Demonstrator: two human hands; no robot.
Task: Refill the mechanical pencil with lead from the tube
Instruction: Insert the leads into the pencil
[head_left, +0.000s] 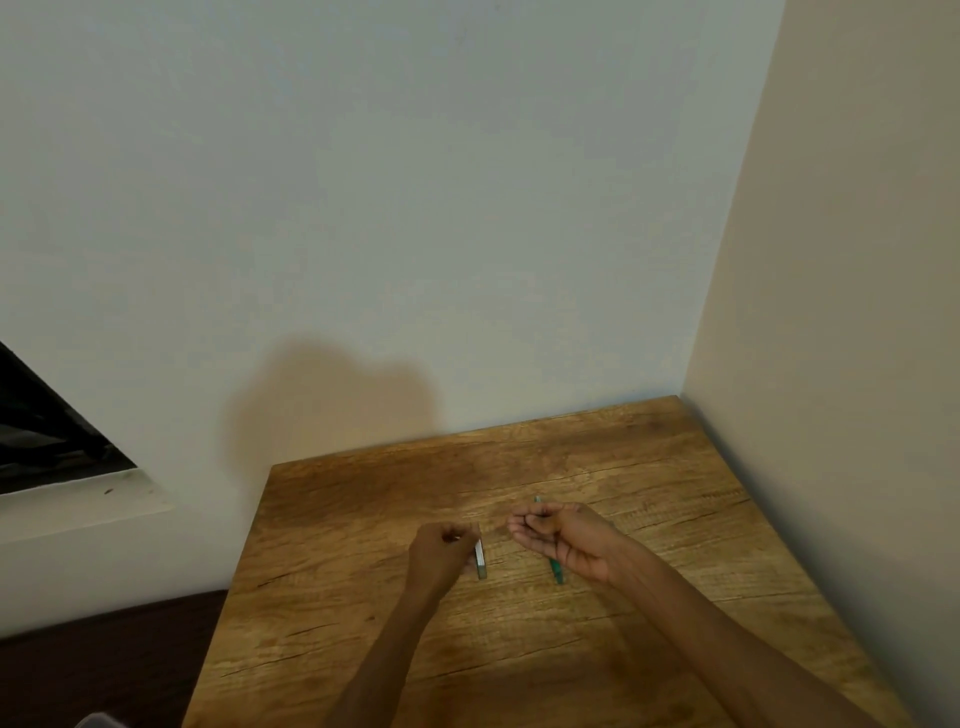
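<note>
Hidden: my right hand (563, 540) covers the middle of the mechanical pencil (556, 570); only its thin green tip past my fingers and its green back end below my palm show.
Hard to make out: the lead itself is too fine to see, so I cannot tell whether any lies in my right palm or between my fingertips.
Lead tube: a slim, flat, pale case (480, 558) with a darker lower end, standing nearly upright against my left hand (440, 555), its top hidden behind my fingers.
Left grip: my fingers are curled round the upper part of the lead tube and pinch it, back of the hand toward me.
Right grip: palm turned up and cupped, fingers bent inward with the tips close to the thumb; the pencil runs under this hand, and I cannot tell whether I hold it or it lies on the table beneath.
Spacing: my two hands are near each other, not touching.
Table: wood-grain top (649, 478), brown with dark streaks and crack-like lines, matte, set into a corner.
Walls: smooth, pale, plain paint (415, 208), with a soft shadow just above the table's far edge.
Cut off: a dark window opening (47, 436) at the left edge and a pale object at the bottom left corner, too little showing to name.
</note>
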